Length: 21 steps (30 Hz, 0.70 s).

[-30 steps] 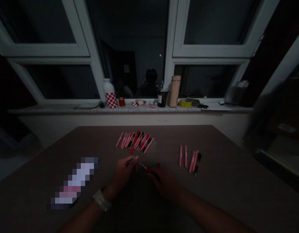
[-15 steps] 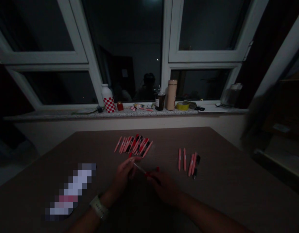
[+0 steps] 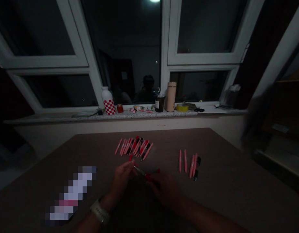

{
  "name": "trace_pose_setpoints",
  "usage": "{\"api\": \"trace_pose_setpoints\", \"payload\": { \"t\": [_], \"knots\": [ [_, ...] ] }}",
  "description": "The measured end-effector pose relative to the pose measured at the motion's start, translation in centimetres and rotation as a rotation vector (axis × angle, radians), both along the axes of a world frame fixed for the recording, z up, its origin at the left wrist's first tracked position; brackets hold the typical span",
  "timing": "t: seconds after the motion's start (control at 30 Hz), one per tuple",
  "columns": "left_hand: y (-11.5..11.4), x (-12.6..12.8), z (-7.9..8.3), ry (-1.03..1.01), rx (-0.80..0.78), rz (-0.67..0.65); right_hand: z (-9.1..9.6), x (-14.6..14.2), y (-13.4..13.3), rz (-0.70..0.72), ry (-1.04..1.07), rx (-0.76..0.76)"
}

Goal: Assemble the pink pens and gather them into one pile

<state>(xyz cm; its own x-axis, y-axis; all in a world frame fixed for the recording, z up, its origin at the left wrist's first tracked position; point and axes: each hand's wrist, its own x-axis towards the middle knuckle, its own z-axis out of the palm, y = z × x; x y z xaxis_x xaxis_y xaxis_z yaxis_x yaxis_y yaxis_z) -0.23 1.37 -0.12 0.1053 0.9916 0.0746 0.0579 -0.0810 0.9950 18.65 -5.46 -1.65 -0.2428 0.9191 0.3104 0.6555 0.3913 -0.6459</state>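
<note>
A red pen with a pale, see-through stretch (image 3: 139,170) spans the gap between my hands. My left hand (image 3: 122,174), with a light watch on its wrist, pinches the pen's far end. Around its red end is my right hand (image 3: 165,187), fingers closed. A small red piece (image 3: 130,157) stands out above my left fingertips; whether I hold it I cannot tell. Another red piece (image 3: 158,170) shows just beyond my right hand. Past my left hand lies a row of pink, red and black pens (image 3: 133,147).
Several pink pens (image 3: 193,165) with black pieces lie to the right on the brown table (image 3: 224,187). A blurred-out pale object (image 3: 71,194) lies at left. Along the windowsill stand a checkered bottle (image 3: 108,101), a drink cup (image 3: 160,103), a beige flask (image 3: 171,97) and yellow tape (image 3: 182,107).
The view has tilted up slightly, so everything sits a little lower. Both hands keep their hold on the pen, with little visible movement.
</note>
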Motion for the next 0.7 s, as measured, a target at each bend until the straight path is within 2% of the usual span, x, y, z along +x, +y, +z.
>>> {"api": "trace_pose_setpoints", "payload": {
  "t": [0.1,0.27,0.47,0.6,0.7],
  "knots": [
    [0.03,0.13,-0.04,-0.044,-0.024,-0.003,0.02,-0.1,0.0,-0.042,-0.003,-0.013],
    [-0.22,0.35,0.36,-0.196,-0.007,-0.131,0.1,0.08,0.04,-0.107,0.026,-0.026],
    [-0.22,0.37,0.26,-0.209,-0.05,-0.069,0.07,0.14,-0.02,-0.067,0.02,-0.016],
    [-0.31,0.31,0.27,-0.229,-0.057,-0.166,0.04,0.23,0.03,-0.038,0.035,-0.02],
    [-0.21,0.26,-0.01,-0.183,-0.048,-0.133,0.02,0.29,0.0,-0.036,0.028,-0.025]
  ]
}}
